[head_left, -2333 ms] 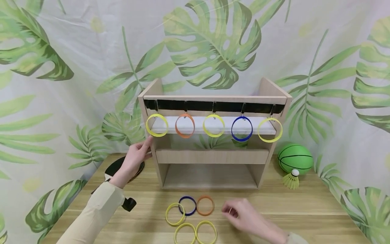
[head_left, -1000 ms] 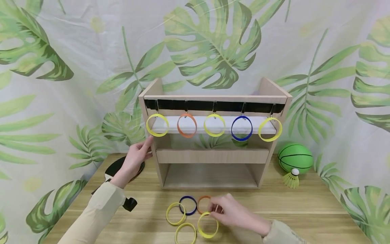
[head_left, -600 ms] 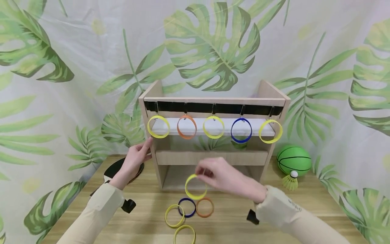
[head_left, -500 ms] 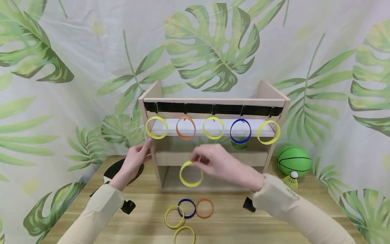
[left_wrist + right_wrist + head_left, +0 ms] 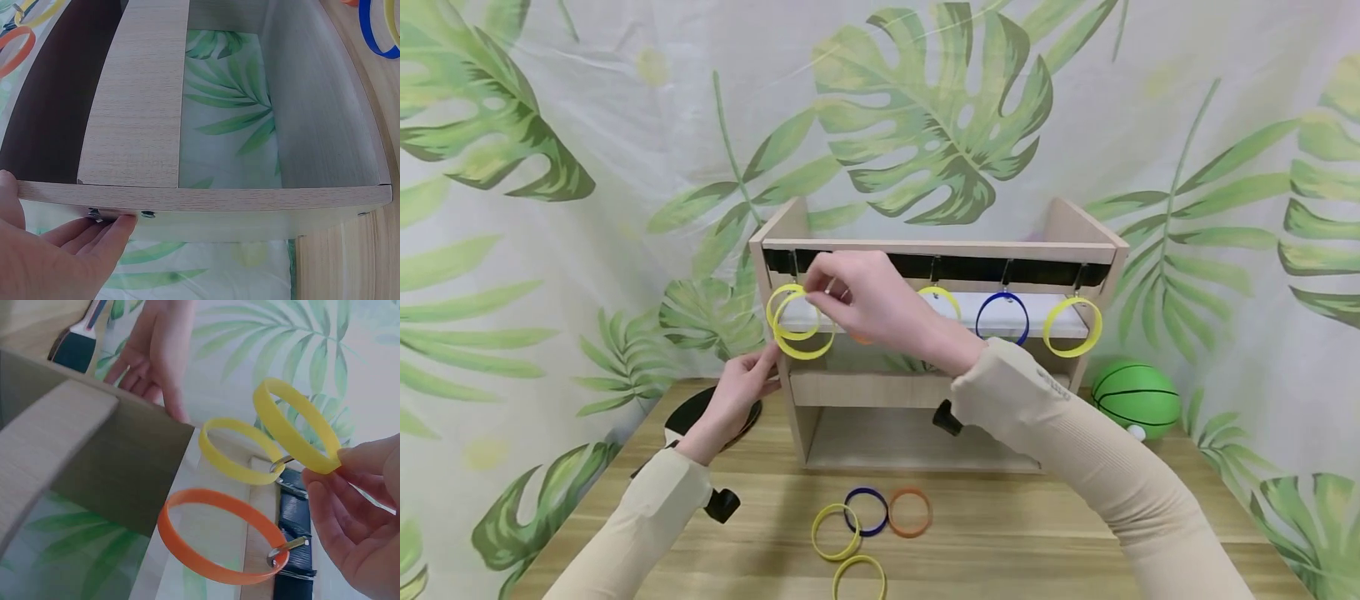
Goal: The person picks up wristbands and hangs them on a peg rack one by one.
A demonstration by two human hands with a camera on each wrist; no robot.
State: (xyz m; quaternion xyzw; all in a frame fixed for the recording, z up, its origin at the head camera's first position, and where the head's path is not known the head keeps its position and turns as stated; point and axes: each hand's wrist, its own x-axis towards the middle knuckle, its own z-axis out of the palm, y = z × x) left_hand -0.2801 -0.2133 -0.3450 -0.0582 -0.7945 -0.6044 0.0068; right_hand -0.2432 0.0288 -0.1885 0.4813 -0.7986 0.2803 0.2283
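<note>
My right hand [image 5: 880, 304] pinches a yellow ring [image 5: 284, 425] between thumb and fingertips at the shelf's upper left. This ring overlaps another yellow ring [image 5: 240, 479] that hangs on the leftmost metal hook [image 5: 281, 464]; the held one is close to the hook's tip. An orange ring [image 5: 187, 559] hangs on the neighbouring hook, mostly behind my right hand in the head view. Farther right hang a yellow ring [image 5: 951, 302], a blue ring [image 5: 978, 321] and another yellow ring [image 5: 1099, 329]. My left hand [image 5: 737, 392] touches the left side panel of the wooden shelf [image 5: 917, 389], fingers against its outer face.
On the table [image 5: 1000, 533] lie a blue ring [image 5: 886, 512], an orange ring [image 5: 930, 512] and two yellow rings, one [image 5: 814, 533] overlapping the blue. A black paddle [image 5: 688, 408] lies left of the shelf. A green ball [image 5: 1138, 396] and a mostly hidden shuttlecock [image 5: 1137, 432] are right.
My right hand has taken a yellow ring from the table and carried it up and left to the leftmost hook. My left hand has stayed at the shelf's side.
</note>
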